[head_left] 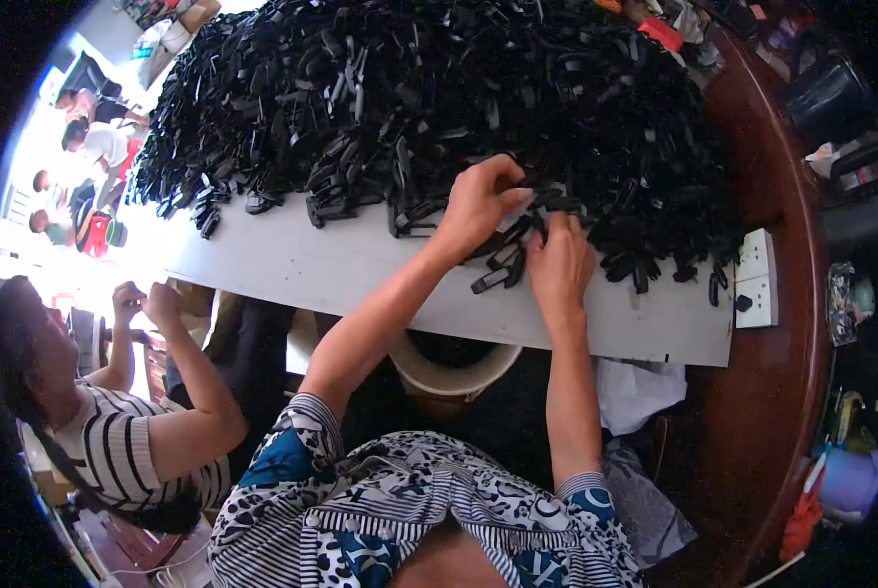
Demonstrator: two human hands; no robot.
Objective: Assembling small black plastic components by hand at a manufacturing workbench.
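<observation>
A large heap of small black plastic pieces (429,88), long and clip-like, covers most of the white board. My left hand (476,204) is at the heap's near edge, fingers curled and thumb toward the right; whatever lies between them is too small or hidden to make out. Just right of it and slightly nearer, my right hand (559,257) has its fingers closed at a black plastic piece (537,238). Left of my right hand, a few loose frame-like black pieces (498,274) lie on the white board (331,279).
Under the board's near edge stands a pale round bucket (449,377), with a white plastic bag (640,392) to its right. A white power strip (756,279) lies on the red-brown table (777,392). At left sits a co-worker in a striped top (116,441), both hands raised.
</observation>
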